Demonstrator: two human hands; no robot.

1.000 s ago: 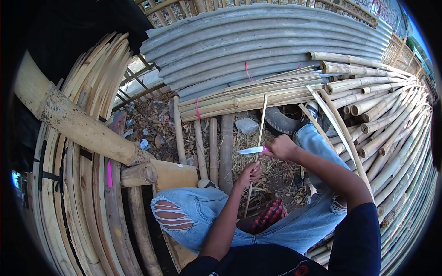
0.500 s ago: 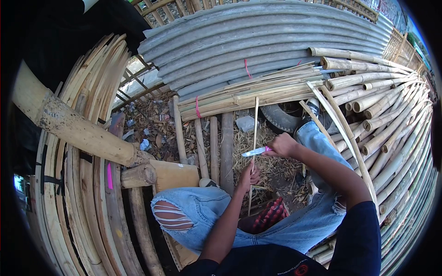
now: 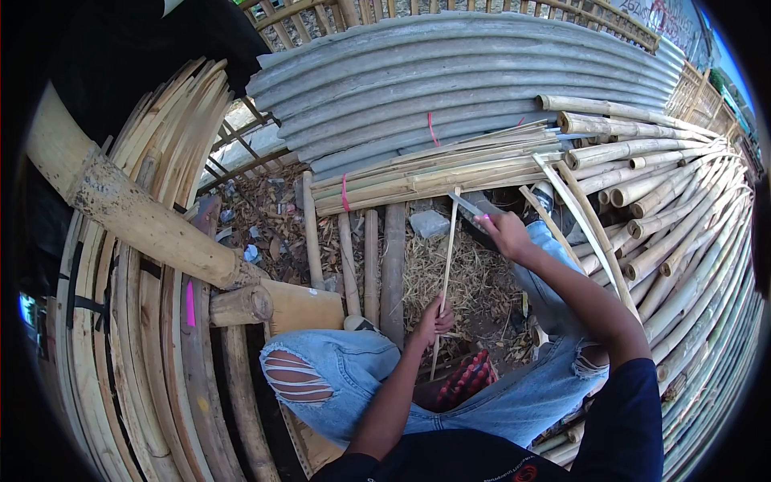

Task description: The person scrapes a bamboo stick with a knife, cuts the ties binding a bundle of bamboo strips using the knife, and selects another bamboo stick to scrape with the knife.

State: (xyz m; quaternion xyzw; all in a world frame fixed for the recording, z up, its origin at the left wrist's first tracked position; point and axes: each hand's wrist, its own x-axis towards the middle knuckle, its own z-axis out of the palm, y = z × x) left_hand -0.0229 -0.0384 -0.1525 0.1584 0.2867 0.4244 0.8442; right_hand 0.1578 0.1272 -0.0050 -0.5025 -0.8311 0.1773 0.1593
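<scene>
A thin bamboo strip stands nearly upright between my knees. My left hand is closed round its lower part, and the bottom end runs down below the fist. In my right hand is a knife with a pink handle, mostly covered by the fingers. Its blade points up and left, and the tip lies at the top end of the strip. Whether the edge bites into the strip I cannot tell.
A tied bundle of split bamboo lies ahead, before corrugated sheeting. Bamboo poles are stacked at right. Long slats and a thick bamboo pole stand at left. A tyre sits behind the knife.
My right hand has moved the knife up and away, from just above my left hand to the strip's far end. My left hand keeps its grip, slightly lower.
</scene>
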